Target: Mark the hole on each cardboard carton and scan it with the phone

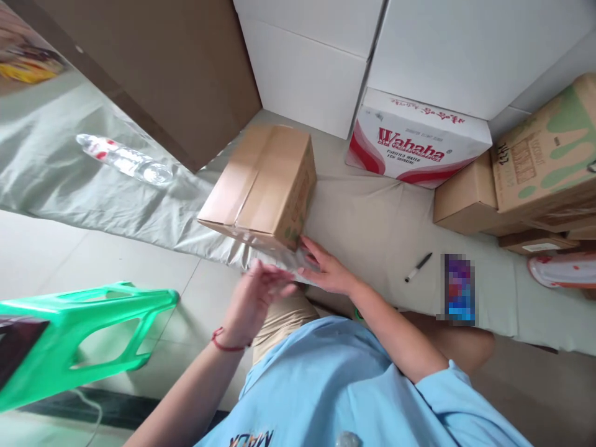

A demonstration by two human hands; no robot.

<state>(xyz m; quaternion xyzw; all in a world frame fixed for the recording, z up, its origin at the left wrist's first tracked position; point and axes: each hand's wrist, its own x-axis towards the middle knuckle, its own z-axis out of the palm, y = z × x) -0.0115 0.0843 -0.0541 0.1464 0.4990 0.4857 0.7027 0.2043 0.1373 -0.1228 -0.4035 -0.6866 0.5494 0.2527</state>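
A closed brown cardboard box [258, 177] stands near the table's front edge, with clear tape along its top seam and down its near side. My left hand [261, 295], a red string on its wrist, hovers just below the box; its fingers are loosely extended and somewhat blurred, and nothing clearly shows in them. My right hand [328, 270] is at the box's lower right corner, fingers apart and fingertips at or close to the cardboard. Something clear, like tape or film, shows faintly between the box and my hands.
A clear bottle [125, 160] lies left of a large brown board [162, 68]. A white and red Wahaha carton [410, 146] and a green-printed carton [549, 149] stand behind. A pen [418, 267] and a pixelated item [459, 288] lie right. A green stool [97, 304] stands left.
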